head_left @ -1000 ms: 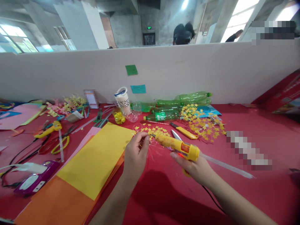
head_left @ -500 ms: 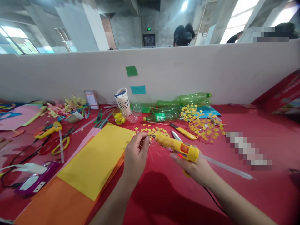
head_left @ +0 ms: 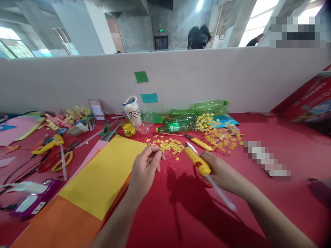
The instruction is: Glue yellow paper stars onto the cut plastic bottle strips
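Observation:
My right hand (head_left: 219,168) is wrapped round a yellow glue gun (head_left: 198,161), with a clear glue stick (head_left: 221,193) poking out of its back end. The gun lies beside the blade of a pair of scissors (head_left: 192,148). My left hand (head_left: 146,168) is closed in a pinch just in front of a pile of small yellow stars (head_left: 169,145); what its fingertips hold is too small to make out. Yellow paper (head_left: 103,175) lies on orange sheets (head_left: 69,224) to the left of that hand.
Green bottles (head_left: 181,127), a white cup (head_left: 133,112) and a yellow cutter (head_left: 203,143) lie beyond my hands. Star strands (head_left: 219,136) spread at right. Further left are another glue gun (head_left: 49,144), red-and-yellow scissors (head_left: 62,162) and a purple power strip (head_left: 36,199).
The glue gun in my right hand has drawn away from my left fingertips and turned, its stick now pointing more toward me. The view has shifted slightly.

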The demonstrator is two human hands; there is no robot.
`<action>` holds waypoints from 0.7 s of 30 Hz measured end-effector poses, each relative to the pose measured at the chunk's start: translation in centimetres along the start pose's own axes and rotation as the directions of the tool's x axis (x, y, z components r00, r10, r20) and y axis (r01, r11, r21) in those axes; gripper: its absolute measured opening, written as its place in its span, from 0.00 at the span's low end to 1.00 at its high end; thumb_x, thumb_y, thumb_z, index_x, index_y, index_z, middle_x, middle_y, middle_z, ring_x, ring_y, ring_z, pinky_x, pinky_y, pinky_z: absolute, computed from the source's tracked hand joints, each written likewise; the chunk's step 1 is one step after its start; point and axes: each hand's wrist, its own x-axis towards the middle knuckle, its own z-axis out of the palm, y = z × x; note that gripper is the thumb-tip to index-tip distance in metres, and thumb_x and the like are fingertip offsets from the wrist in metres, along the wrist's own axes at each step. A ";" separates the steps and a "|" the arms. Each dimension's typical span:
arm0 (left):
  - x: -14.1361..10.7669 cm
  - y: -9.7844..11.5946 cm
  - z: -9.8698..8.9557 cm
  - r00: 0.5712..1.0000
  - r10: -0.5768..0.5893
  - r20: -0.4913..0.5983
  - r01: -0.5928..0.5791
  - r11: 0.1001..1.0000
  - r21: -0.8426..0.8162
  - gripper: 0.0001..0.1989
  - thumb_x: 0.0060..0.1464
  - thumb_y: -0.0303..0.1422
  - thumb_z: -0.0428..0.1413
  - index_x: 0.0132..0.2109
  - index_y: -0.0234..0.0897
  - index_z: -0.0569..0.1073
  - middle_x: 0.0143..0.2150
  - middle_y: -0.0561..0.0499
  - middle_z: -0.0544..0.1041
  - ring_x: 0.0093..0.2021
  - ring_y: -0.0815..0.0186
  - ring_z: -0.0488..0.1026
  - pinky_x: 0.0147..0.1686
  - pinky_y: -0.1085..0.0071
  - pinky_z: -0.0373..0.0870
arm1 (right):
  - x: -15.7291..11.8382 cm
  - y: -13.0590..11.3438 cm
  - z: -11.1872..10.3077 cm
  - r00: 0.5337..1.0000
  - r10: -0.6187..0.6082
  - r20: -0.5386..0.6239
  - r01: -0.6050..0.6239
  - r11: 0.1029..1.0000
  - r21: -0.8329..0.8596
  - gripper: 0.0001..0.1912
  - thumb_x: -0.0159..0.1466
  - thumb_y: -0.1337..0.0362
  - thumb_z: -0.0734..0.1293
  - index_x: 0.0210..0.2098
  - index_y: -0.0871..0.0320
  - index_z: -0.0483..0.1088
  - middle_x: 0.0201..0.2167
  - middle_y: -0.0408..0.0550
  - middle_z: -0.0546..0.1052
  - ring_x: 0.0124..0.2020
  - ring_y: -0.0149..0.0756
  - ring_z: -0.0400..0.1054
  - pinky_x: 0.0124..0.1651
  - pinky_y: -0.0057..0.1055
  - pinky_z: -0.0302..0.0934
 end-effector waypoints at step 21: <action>-0.7 -0.5 1.4 0.867 -0.303 0.396 0.433 0.851 -0.296 0.09 0.55 0.35 0.52 0.29 0.35 0.67 0.23 0.54 0.70 0.15 0.78 0.57 0.13 0.81 0.47 | 2.7 -4.8 1.6 0.791 -0.569 -0.224 0.518 0.819 -0.247 0.08 0.66 0.70 0.58 0.42 0.59 0.67 0.35 0.52 0.75 0.37 0.38 0.67 0.42 0.35 0.63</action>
